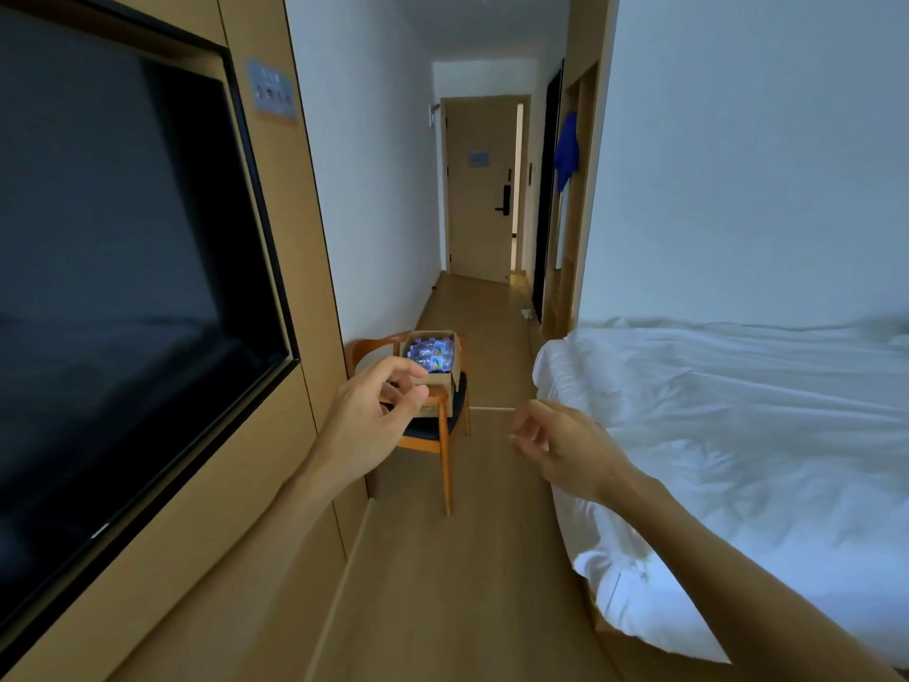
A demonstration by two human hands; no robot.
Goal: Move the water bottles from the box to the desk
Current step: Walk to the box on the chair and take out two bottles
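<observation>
Both hands are out in front with nothing in them: the left hand at lower centre-left has its fingers loosely curled, thumb and forefinger close together, and the right hand just right of centre hangs relaxed and half open.

The cardboard box sits on the seat of a wooden chair mid-frame, against the wood-panelled wall, with the bed across the aisle on the right.

My guess at the step: walk up and reach in. I'd get close first, then grab one bottle per hand by the body and lift straight up so the box doesn't shift on the seat.

The water bottles are packed in tight. They look like they're standing, long axis vertical, but they're too small and blurry to swear to. No desk in view.
</observation>
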